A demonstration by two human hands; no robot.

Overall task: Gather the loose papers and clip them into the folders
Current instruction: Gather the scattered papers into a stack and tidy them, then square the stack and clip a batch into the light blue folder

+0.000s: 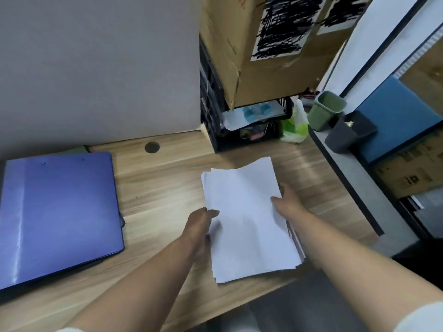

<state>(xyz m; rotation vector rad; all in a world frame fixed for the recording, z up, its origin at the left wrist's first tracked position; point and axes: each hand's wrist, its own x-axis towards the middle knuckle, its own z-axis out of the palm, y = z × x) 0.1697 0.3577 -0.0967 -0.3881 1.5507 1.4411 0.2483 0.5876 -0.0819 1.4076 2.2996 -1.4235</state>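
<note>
STEP: gathering, both hands squaring the uneven stack of white paper sheets (247, 219) on the wood-grain tabletop (163, 188) | FINGERS: left hand (200, 226) and right hand (286, 202) are clamping the stack's side edges | NEXT: likely needing the closed blue plastic folder (60, 212) opened.

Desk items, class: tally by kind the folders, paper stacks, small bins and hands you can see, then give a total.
Folders: 1, the blue folder
Paper stacks: 1, the paper stack
Small bins: 2, the green bin and the dark grey bin
Hands: 2, the left hand and the right hand
Total: 6
</note>
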